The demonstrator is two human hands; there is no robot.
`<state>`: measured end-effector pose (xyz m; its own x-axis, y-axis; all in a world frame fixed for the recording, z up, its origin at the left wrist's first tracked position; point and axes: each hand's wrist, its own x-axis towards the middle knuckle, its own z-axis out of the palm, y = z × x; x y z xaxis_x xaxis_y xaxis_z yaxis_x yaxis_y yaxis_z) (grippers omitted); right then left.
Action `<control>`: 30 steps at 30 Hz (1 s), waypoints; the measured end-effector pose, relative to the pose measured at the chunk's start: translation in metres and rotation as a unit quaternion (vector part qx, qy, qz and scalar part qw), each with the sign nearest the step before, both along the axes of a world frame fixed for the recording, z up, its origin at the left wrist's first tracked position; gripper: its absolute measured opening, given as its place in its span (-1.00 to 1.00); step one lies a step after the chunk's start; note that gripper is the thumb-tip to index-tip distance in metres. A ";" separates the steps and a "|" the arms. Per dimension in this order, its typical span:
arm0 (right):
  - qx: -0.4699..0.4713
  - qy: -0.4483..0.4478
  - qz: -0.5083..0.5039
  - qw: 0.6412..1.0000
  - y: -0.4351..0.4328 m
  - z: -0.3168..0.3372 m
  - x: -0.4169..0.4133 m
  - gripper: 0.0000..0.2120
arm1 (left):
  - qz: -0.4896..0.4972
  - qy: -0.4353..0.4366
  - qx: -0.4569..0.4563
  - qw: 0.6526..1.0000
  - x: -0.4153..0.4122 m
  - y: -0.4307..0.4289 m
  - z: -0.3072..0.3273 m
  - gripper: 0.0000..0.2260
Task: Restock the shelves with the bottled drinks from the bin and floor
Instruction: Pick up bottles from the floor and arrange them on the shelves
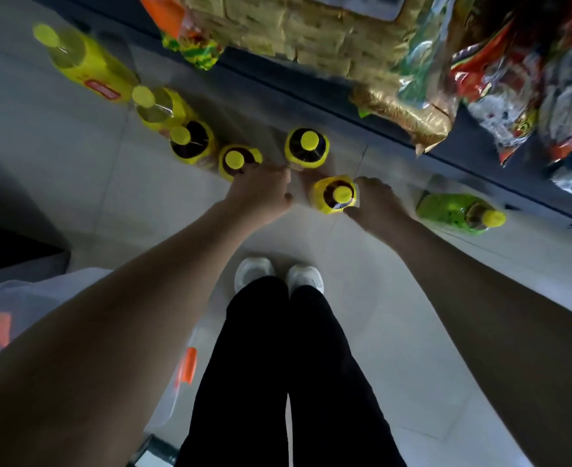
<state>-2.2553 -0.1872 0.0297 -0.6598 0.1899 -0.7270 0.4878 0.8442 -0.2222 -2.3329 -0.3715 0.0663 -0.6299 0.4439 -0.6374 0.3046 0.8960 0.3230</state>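
Bottles (306, 148) on the floor (75, 197).
The right grip (375, 205) holds a yellow-cap bottle (335, 196) near the shelf (311, 94). The left grip (261, 197) is beside another bottle (236, 161); holding or not, I cannot tell.

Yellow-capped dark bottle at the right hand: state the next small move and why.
Probably raise the yellow-labelled dark drink bottle toward the dark shelf: the right hand grips its side, and it stands apart from the other bottles.
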 end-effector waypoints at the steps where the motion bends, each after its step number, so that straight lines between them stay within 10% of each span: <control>1: -0.003 0.006 -0.006 1.000 0.000 -0.010 0.001 -0.54 | 0.005 -0.006 0.006 1.000 0.001 0.001 -0.012 -0.68; 17: -0.094 0.231 -0.136 0.959 -0.002 -0.113 0.038 -0.53 | 0.102 -0.065 0.153 0.981 0.038 0.022 -0.165 -0.67; 30: -0.061 0.241 -0.191 0.950 -0.019 -0.093 0.023 -0.52 | 0.163 -0.056 0.197 0.965 0.038 0.021 -0.149 -0.67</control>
